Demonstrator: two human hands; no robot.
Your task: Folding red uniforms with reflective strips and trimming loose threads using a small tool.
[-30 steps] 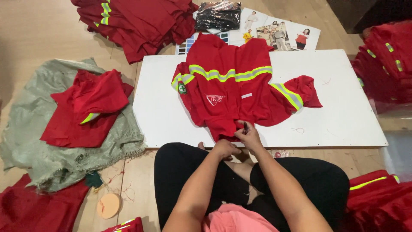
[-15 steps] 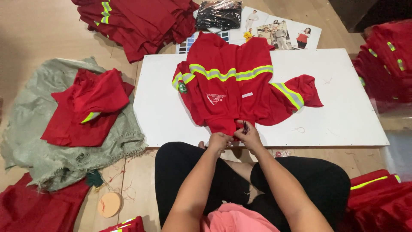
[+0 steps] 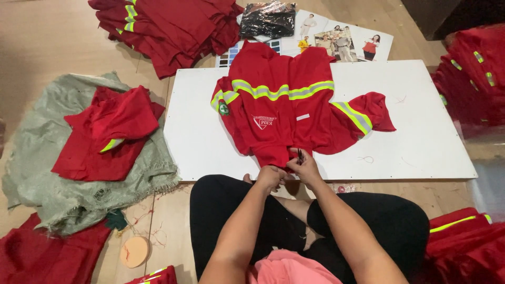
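Note:
A red work shirt (image 3: 284,113) with yellow-and-grey reflective stripes lies spread on a white board (image 3: 421,126) in front of me. My left hand (image 3: 269,176) pinches the shirt's near hem at the board's front edge. My right hand (image 3: 304,167) is beside it, holding a small dark tool (image 3: 300,155), likely thread snips, against the same hem. My crossed legs in black trousers sit just below the board.
A folded red garment (image 3: 108,131) rests on a green sack cloth (image 3: 58,179) at the left. Piles of red garments (image 3: 168,26) lie at the top, right and lower corners. A black plastic bag (image 3: 268,20) and printed sheets (image 3: 347,39) lie behind the board. A round peach pad (image 3: 135,251) sits on the wooden floor.
Both hands stay at the shirt's near hem and have shifted only slightly. The shirt and everything else lie as before.

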